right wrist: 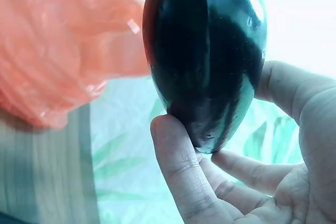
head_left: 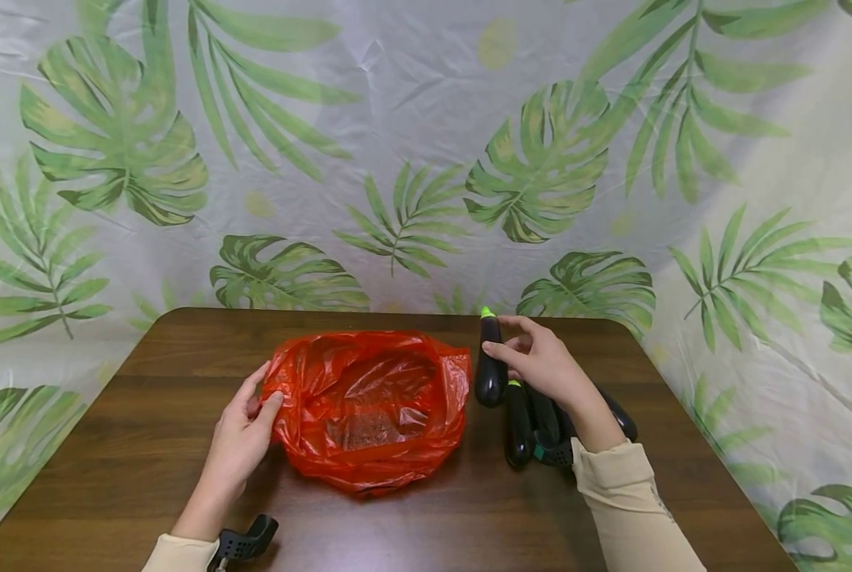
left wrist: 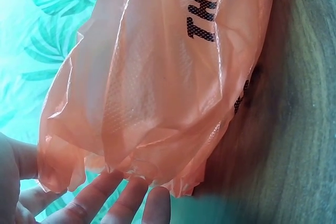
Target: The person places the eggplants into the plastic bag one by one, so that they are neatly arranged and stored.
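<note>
A red plastic bag stands on the table with its mouth spread wide. My left hand grips the left side of its rim between thumb and fingers. In the left wrist view, the thumb and fingers meet the rim of the bag, which bears black printed letters. Just right of the bag, my right hand holds a dark eggplant with a bright green tip, raised and roughly upright. The right wrist view shows the glossy eggplant pinched between thumb and fingers, with the bag close beside it.
Below my right forearm lie several more dark eggplants, partly hidden by the hand and wrist strap; one eggplant shows to the right. The brown wooden table meets a leaf-patterned curtain at its back edge.
</note>
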The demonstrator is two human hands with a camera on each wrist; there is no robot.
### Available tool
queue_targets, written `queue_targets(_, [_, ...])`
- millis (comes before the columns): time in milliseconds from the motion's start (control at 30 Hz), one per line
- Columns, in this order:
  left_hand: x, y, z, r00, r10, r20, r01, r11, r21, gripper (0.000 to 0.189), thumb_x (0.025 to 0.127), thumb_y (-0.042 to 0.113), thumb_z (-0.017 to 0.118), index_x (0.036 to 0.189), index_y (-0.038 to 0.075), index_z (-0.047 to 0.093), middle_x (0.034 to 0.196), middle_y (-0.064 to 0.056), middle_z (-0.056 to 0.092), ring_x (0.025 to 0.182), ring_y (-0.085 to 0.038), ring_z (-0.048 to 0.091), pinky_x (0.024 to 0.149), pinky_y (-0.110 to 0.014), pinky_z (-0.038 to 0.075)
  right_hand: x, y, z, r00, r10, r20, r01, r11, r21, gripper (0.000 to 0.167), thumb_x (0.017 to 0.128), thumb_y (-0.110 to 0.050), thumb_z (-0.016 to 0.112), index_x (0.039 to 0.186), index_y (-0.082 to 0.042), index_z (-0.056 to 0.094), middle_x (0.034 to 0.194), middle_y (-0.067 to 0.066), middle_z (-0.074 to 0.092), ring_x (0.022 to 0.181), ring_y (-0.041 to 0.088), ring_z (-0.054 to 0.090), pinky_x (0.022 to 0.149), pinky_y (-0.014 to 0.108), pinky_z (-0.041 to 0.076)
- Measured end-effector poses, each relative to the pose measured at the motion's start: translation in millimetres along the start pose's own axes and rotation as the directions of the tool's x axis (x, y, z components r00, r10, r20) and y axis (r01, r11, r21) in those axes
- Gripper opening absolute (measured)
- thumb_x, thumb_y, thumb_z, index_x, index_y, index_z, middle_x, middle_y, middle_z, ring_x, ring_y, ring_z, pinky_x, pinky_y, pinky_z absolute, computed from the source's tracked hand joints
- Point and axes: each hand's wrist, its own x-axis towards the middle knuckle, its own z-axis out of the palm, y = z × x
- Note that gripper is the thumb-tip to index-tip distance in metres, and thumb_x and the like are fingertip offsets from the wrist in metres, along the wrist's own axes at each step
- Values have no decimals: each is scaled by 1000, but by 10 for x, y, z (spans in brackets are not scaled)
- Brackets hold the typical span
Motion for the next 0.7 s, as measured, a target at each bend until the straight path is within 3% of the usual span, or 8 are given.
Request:
queue_targets(300, [-8, 26, 8, 1000, -2, 4, 2, 1000, 10, 64, 114, 26, 53, 172, 26, 25, 155, -28, 56, 102, -13, 72, 80, -15, 60, -7, -177, 53, 999, -38, 5, 37, 999, 33, 69, 104, -38, 71, 163, -14, 44, 127, 24, 71, 98, 22, 77, 93, 43, 66])
queue_targets(700, [-23, 9, 8, 1000, 1, 5, -1, 1000, 22, 64, 115, 26, 52, 173, 24, 24, 158, -28, 54, 113, -22, 73, 85, -20, 63, 57, -409, 292, 996, -85, 42, 82, 994, 67, 67, 106, -34, 70, 164, -17, 43, 130, 23, 71, 107, 27, 76, 95, 46, 65])
